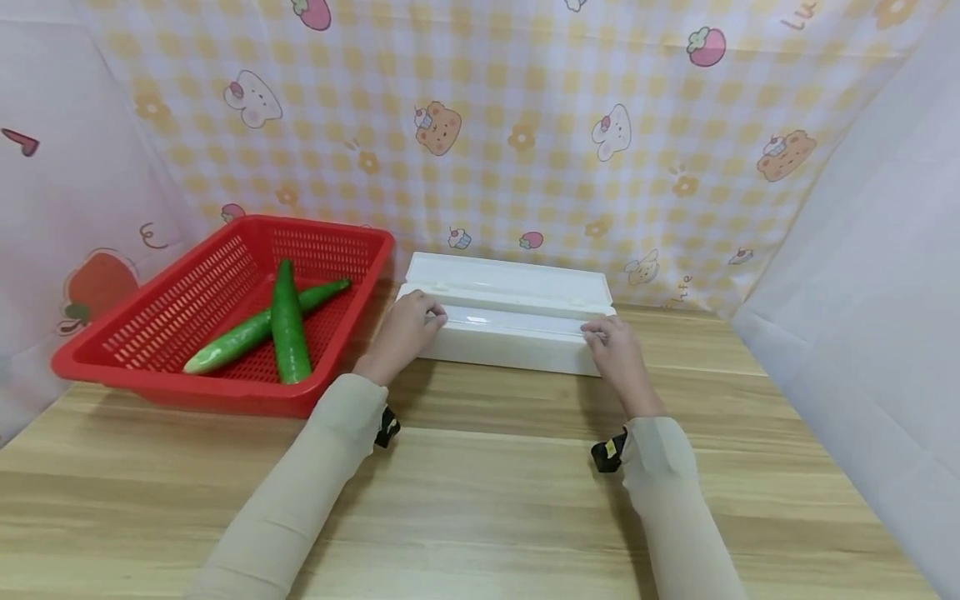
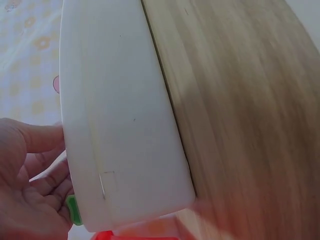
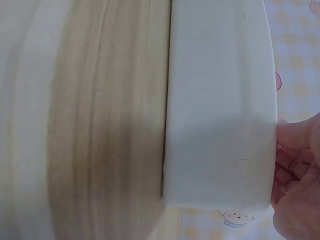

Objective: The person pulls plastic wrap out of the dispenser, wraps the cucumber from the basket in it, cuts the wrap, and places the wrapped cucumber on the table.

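Note:
A long white cling film box sits on the table with its lid tipped back. Clear cling film shines along its open top. At the box's left front corner, my left hand pinches the film's edge between thumb and fingers. My right hand does likewise at the right front corner. Both wrist views show the box's plain front wall, with the left fingers and the right fingers close over its top edge; the pinched film itself is hidden there.
To the left stands a red plastic basket with two cucumbers crossed inside. A yellow checked cloth hangs right behind the box. White cloth bounds the wooden table on the right.

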The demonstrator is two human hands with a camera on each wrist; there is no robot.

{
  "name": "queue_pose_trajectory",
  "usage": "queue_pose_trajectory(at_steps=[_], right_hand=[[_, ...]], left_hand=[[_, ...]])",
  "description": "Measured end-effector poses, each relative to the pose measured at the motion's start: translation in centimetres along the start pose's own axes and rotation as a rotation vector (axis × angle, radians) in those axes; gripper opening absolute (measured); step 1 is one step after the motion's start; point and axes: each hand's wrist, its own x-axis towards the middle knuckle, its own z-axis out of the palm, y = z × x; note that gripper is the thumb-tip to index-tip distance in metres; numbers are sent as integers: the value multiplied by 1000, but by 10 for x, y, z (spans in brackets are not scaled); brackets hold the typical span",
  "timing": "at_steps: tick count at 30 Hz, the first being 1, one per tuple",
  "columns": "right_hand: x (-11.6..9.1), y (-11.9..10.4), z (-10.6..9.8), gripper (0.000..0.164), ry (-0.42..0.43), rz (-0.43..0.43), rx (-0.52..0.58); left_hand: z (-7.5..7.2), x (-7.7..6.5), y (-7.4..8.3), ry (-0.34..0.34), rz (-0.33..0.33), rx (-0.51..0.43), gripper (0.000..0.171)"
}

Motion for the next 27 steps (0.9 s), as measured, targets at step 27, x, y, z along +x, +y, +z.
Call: queue_pose_trajectory(at_steps=[27], right_hand=[[14, -8, -6, 25, -77, -22, -219]], left_hand=[[-5, 12, 16, -48, 5, 306, 17]])
